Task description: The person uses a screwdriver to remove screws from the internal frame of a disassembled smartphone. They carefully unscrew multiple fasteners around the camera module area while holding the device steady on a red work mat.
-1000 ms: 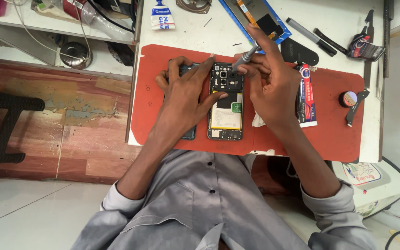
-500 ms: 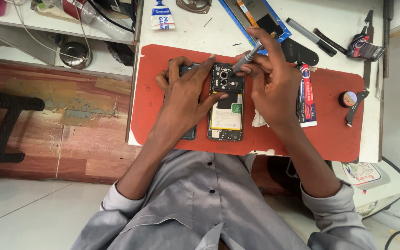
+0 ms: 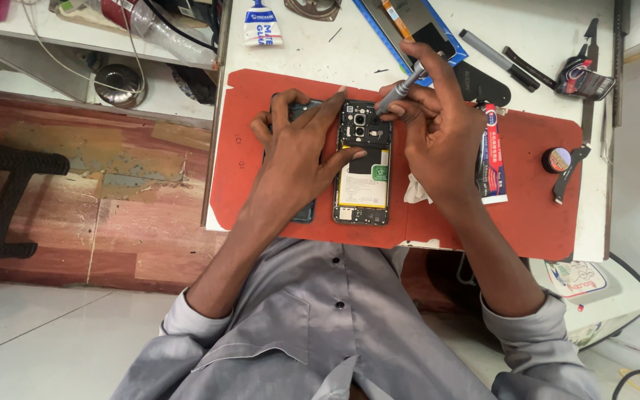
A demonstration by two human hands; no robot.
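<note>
White table (image 3: 298, 55) carries a red work mat (image 3: 527, 215), a glue tube (image 3: 262, 24) up top, a blue-edged phone screen (image 3: 415, 26), a black pen (image 3: 487, 50) and black tweezers (image 3: 526, 68) beside it.

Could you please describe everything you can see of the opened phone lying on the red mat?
The opened phone lies flat on the red mat, back cover off, camera end away from the person. Dark boards and camera modules fill its top, a pale battery with a green sticker its middle, a small board its bottom. The left hand steadies its left edge; the right hand sets a grey screwdriver near its upper right corner.
</note>
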